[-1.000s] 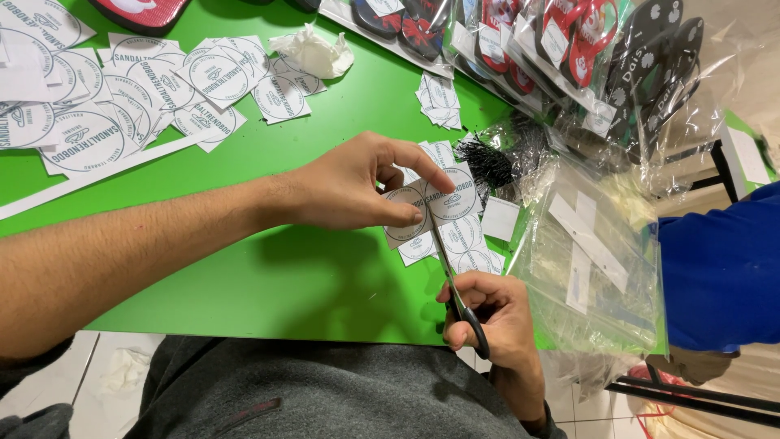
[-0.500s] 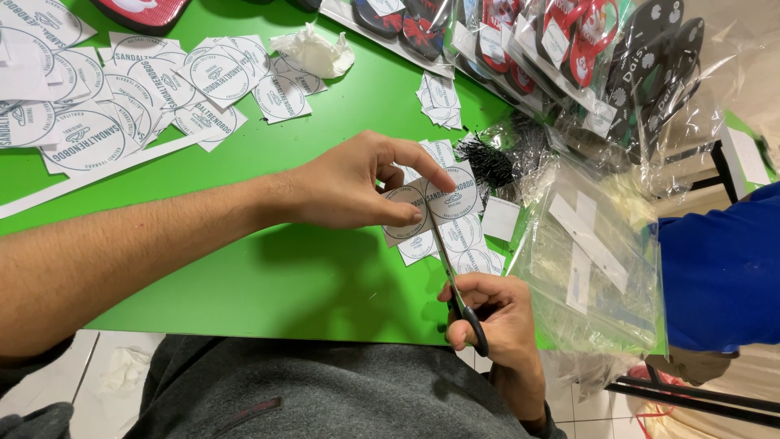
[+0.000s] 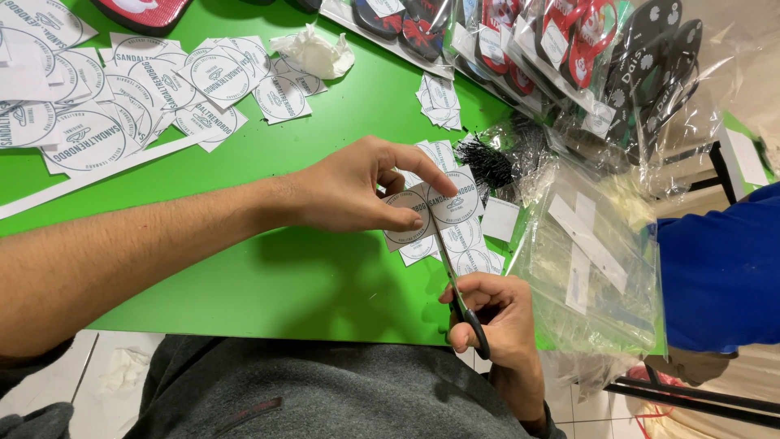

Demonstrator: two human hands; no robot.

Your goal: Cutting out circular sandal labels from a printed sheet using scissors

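Left hand (image 3: 353, 191): you pinched a strip of printed round paper labels (image 3: 431, 213) between thumb and fingers, holding it just above the green tabletop (image 3: 268, 276).
Right hand (image 3: 497, 313): your fingers were closed through the black handles of the scissors (image 3: 457, 286), near the tabletop's near edge.
Scissors: the blades pointed away from you and met the strip between two round labels.
Loose labels: more cut pieces lay under the strip, on the tabletop.
Far left: uncut sheets of round labels (image 3: 122, 97) were spread out, with a crumpled white tissue (image 3: 313, 53) beside them.
Right: clear plastic bags (image 3: 593, 260) sat just beside your right hand; packed sandals (image 3: 569, 49) lay farther off.
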